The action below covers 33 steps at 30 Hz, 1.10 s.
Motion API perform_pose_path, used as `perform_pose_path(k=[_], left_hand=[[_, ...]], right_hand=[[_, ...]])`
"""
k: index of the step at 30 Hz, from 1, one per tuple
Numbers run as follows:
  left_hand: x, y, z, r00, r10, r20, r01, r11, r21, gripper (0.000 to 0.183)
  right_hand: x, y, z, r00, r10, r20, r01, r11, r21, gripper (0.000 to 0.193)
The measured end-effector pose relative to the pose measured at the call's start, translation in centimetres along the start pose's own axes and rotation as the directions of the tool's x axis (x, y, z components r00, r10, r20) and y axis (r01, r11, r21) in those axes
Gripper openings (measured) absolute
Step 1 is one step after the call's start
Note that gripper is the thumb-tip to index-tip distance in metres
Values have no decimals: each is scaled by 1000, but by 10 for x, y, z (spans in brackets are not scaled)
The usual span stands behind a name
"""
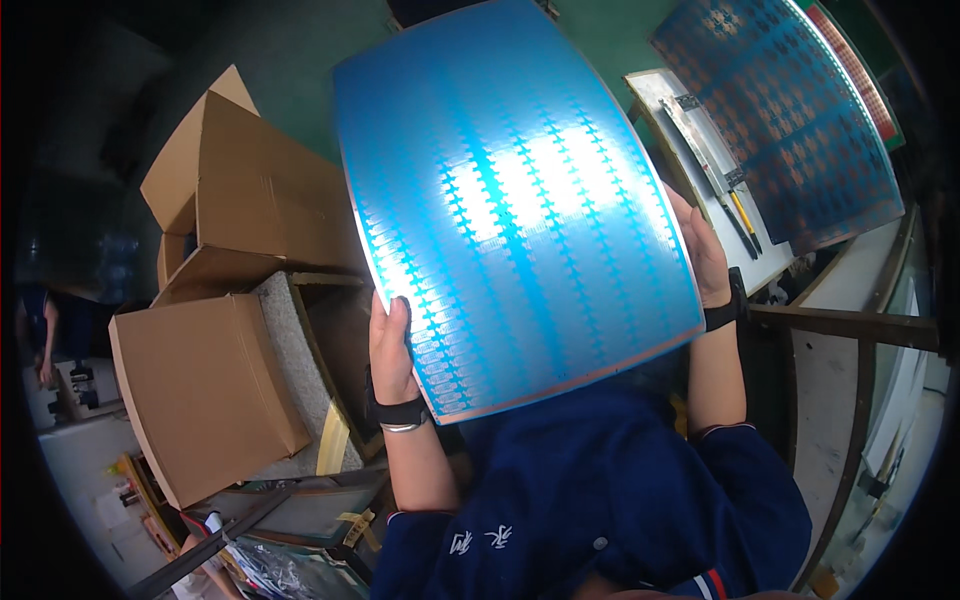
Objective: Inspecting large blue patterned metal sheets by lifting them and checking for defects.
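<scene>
A large, glossy blue printed sheet (500,300) with rows of small repeated shapes is held up in front of me, slightly bowed and tilted. Bright light glares off its middle. My left hand (395,345) grips its lower left edge, the thumb on the front face and the other fingers mostly behind. On the opposite side, my right hand (706,255) is closed on the right edge, its fingers partly hidden by the sheet. Both wrists wear dark bands.
An open cardboard box (265,210) and another brown box (210,390) stand at left. To the right, a white board (690,140) carries pen-like tools beside a second patterned sheet (800,120). A dark metal bar (850,325) runs near my right elbow. Another person's arm (48,345) shows far left.
</scene>
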<state>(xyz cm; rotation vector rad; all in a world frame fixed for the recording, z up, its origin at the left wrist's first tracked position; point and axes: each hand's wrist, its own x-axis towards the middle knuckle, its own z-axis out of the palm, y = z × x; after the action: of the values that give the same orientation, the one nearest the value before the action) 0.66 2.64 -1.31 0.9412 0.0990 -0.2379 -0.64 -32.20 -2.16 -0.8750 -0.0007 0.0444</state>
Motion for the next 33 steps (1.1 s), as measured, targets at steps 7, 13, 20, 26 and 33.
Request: perform_pose_path(k=[7, 13, 20, 26, 33], left_hand=[[-5, 27, -6, 985, 170, 3, -170, 985, 7, 56], [-15, 7, -28, 941, 250, -228, -335, 782, -525, 56], [-11, -22, -6, 975, 122, -185, -176, 932, -317, 38], [-12, -6, -51, 942, 204, -265, -223, 974, -44, 29], [-16, 16, -74, 929, 279, -245, -239, 954, 181, 24]], right_hand=[[16, -10, 22, 996, 19, -87, -28, 994, -108, 50], [23, 16, 46, 967, -167, -194, 193, 974, 121, 44], [8, 8, 43, 990, -122, -66, 125, 991, 46, 42], [-15, -79, -11, 772, -462, -436, 470, 877, -97, 40], [-62, -105, -32, 880, -373, -294, 219, 868, -445, 39]])
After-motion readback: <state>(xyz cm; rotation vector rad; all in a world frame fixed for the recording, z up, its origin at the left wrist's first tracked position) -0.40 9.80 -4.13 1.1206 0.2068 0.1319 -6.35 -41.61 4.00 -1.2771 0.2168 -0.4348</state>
